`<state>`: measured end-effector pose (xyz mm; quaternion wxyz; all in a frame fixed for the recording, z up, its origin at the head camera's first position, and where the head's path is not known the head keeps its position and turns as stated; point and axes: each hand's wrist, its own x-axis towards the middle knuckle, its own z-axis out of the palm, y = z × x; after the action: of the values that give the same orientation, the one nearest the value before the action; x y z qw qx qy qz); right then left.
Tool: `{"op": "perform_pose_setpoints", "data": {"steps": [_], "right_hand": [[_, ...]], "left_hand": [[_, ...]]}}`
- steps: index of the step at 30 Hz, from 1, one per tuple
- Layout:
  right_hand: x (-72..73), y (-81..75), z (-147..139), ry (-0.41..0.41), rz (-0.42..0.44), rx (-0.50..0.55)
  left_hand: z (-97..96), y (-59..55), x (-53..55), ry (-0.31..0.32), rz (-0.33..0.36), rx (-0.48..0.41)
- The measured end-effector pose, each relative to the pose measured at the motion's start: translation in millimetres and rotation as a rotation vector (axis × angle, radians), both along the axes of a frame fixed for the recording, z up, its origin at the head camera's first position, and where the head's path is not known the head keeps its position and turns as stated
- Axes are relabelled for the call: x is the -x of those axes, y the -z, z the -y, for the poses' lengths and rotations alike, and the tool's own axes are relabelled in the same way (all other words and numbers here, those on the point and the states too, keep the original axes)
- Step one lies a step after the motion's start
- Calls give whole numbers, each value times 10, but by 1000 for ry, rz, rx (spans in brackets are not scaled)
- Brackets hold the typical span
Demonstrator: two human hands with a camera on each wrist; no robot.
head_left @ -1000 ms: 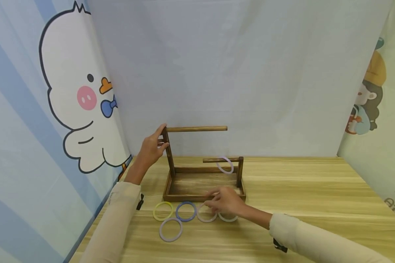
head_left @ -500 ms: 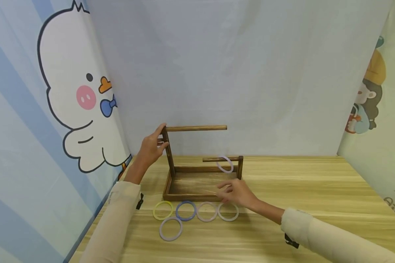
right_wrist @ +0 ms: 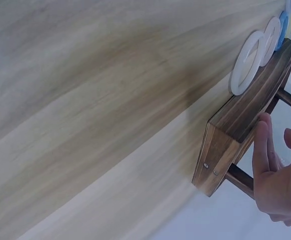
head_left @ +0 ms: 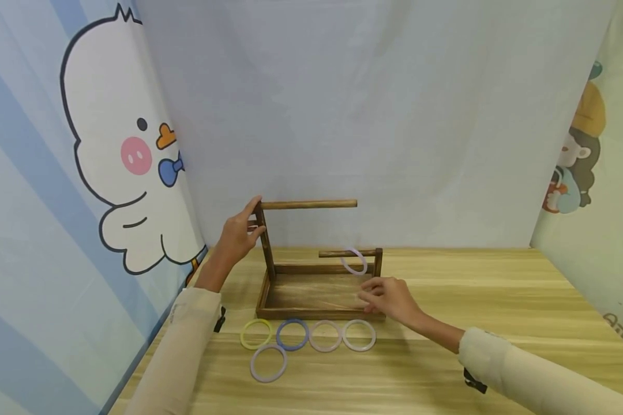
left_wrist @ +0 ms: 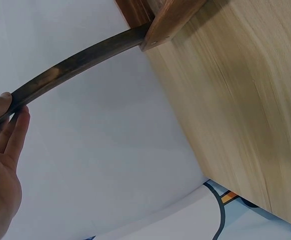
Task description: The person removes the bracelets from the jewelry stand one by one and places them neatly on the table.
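My left hand grips the top of the tall post of a dark wooden stand, thumb on one side and fingers on the other. The left wrist view shows this post running down to the base. Over the right front rim of the tray-like base is my right hand, holding nothing, its thumb apart from its loosely bent fingers. Whether the fingertips touch the rim I cannot tell. A pale purple ring hangs on the short lower bar; the long upper bar bears no ring.
In front of the stand lie a yellow ring, a blue ring, a pale pink ring and a white ring in a row. A light purple ring lies nearer. A grey curtain hangs behind the table.
My right hand has moved right and away from above the pink and white rings to the stand's right front corner. My left hand stays on the post.
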<state>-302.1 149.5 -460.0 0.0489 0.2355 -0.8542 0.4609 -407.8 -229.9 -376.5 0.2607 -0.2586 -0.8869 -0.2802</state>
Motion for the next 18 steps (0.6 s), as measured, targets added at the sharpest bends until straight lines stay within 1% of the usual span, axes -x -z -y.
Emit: {"op": "perform_pose_setpoints", "data": {"steps": [2, 6, 9, 13, 18], "right_hand": [[17, -4, -18, 31, -13, 1], [62, -25, -22, 70, -4, 33], [92, -48, -8, 77, -16, 58], [122, -71, 17, 89, -70, 68], [146, -95, 46, 94, -72, 129]], "left_hand": [[-1, 3, -3, 2, 4, 1], [-3, 0, -9, 4, 3, 1], [-4, -4, -12, 0, -2, 3], [-8, -8, -14, -3, -3, 9], [-15, 1, -5, 1, -4, 4]]}}
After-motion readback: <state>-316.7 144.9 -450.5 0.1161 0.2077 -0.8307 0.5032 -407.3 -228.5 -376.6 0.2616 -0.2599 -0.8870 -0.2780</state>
